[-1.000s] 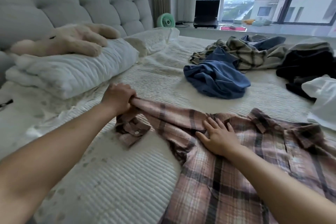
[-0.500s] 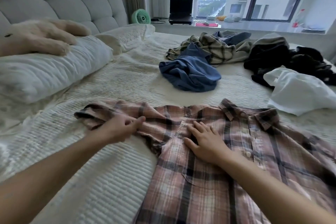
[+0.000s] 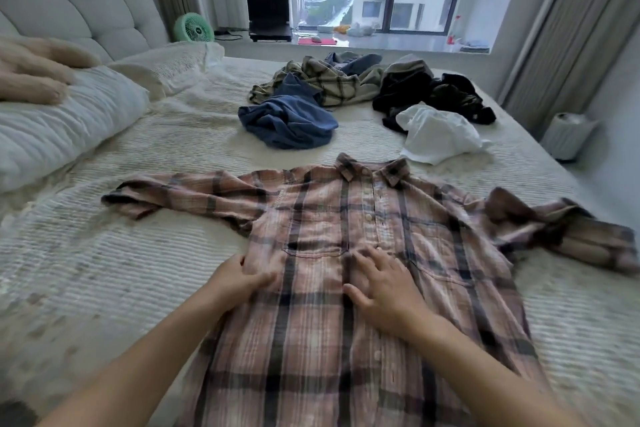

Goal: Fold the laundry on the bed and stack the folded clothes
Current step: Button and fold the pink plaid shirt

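On the pink plaid shirt, spread button-side up across the bed, both hands lie flat: left hand at its left side seam, right hand by the placket, gripping nothing. Looks like smoothing; next probably flip it or fold the sleeves in.

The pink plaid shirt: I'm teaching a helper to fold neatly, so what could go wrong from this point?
1. The pink plaid shirt has a bunched right sleeve; folding now would likely trap creases.
2. The left hand sits at the shirt's side edge and the right hand lies flat mid-chest; a one-sided pull might skew the button placket.
3. The white garment lies close beyond the collar and could get caught in the fold.
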